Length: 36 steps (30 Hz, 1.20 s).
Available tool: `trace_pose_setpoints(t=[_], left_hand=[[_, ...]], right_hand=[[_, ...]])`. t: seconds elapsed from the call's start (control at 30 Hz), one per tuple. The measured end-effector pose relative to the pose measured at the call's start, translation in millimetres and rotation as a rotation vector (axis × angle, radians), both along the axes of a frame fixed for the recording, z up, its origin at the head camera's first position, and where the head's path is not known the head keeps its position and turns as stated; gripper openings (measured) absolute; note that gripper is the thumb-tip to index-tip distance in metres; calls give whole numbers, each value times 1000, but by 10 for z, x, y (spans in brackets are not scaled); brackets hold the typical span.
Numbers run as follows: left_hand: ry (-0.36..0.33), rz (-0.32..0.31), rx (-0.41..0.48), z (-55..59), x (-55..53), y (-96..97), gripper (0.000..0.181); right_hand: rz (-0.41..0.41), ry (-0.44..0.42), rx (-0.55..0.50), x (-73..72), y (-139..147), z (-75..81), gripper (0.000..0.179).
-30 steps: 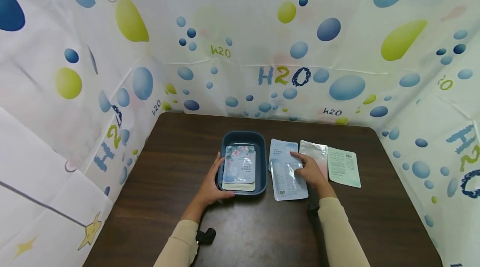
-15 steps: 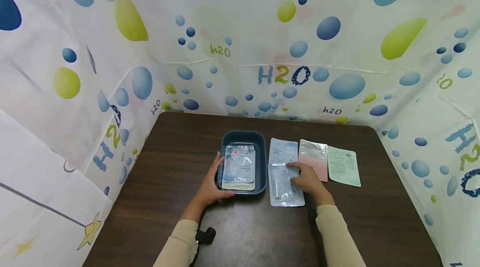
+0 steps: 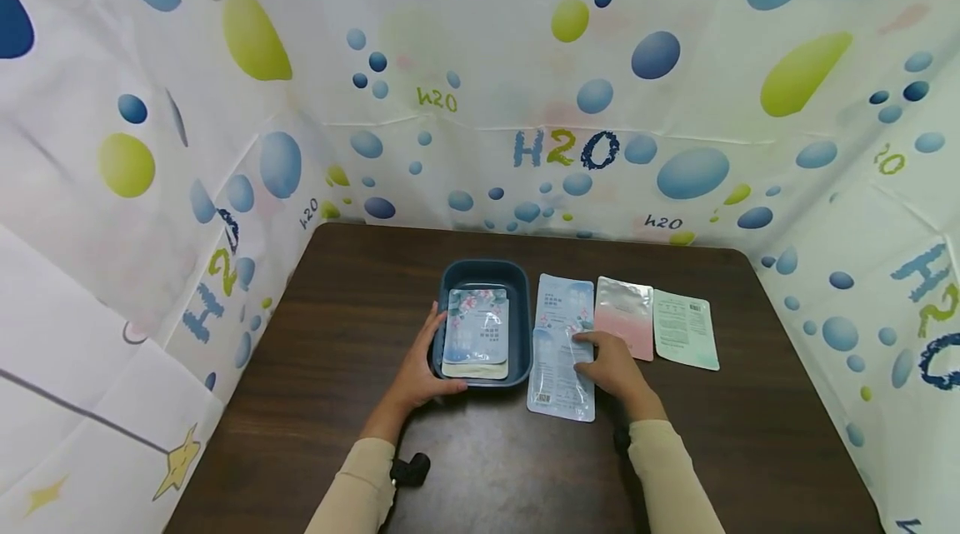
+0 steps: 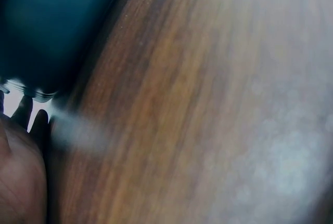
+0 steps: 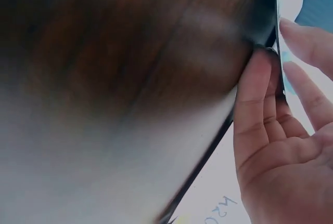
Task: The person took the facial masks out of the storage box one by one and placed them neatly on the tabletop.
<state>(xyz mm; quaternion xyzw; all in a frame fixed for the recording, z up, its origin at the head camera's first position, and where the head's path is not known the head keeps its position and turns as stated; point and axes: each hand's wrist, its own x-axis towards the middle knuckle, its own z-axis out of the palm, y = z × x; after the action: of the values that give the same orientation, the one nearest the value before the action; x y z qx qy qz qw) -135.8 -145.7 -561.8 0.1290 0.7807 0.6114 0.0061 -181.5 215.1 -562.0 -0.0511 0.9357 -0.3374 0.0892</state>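
In the head view my left hand (image 3: 422, 369) holds the near left corner of a dark blue plastic tub (image 3: 519, 338), fingers along its left side and thumb at its front. Inside the tub lie a blue flowered sheet mask packet (image 3: 477, 334) and a pale one beneath, showing only its lower edge. My right hand (image 3: 617, 369) pinches the right edge of a light blue mask packet (image 3: 553, 388), its printed text side up. That packet overlaps another blue flowered packet (image 3: 566, 296) behind it. The right wrist view shows the held packet only as a thin edge.
A silver and pink packet (image 3: 624, 317) and a pale green packet (image 3: 684, 330) lie to the right on the dark wooden table (image 3: 360, 284). A printed curtain (image 3: 480, 59) hangs around the table's back and sides.
My right hand has drawn the light blue packet left and toward me, uncovering more of the flowered packet and the silver and pink one. My left hand stays at the tub.
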Motion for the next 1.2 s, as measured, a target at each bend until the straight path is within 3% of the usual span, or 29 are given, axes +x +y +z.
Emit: trace_pose_setpoints(t=[0.3,0.8,1.07,1.2], left_hand=[[8,-6,17,20,-15,-7,121],[1,-6,-12,14,-20,-8,120],[7,3,-20,10,-10,-3,119],[6,-1,-18,4,0,-2,119]], right_hand=[[-111,-34,-192,37,67,36,47],[-63,17,-140,20,193,191,47],[-114,-24,-193,-16,186,259,46],[-111,-11,-285,-65,140,338,48]])
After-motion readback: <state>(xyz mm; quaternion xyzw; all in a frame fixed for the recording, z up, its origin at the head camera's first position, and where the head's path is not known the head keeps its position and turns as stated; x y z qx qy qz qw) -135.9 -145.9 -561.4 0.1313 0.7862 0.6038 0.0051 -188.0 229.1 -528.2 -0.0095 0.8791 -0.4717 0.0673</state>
